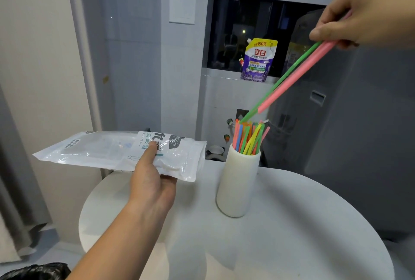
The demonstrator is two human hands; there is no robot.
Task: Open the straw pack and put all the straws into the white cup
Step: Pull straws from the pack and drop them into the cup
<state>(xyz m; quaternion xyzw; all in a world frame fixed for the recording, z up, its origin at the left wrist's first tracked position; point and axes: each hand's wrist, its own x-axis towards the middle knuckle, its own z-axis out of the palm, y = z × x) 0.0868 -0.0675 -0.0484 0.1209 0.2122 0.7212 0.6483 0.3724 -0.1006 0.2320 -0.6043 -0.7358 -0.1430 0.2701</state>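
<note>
Loading step judged near its end: right hand (359, 14) pinches green and pink straws (289, 81), tips just above the white cup (238, 185) standing on the counter (292, 234) below it, while left hand (152, 180) grips the seemingly empty pack (101, 151); next move calls for lowering, then release.

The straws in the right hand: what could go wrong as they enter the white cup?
The held straws are slanted; their tips may catch on the crowded straws and slip outside the white cup. A sideways push could tip the tall cup, which the left hand, holding the straw pack, does not steady.
</note>
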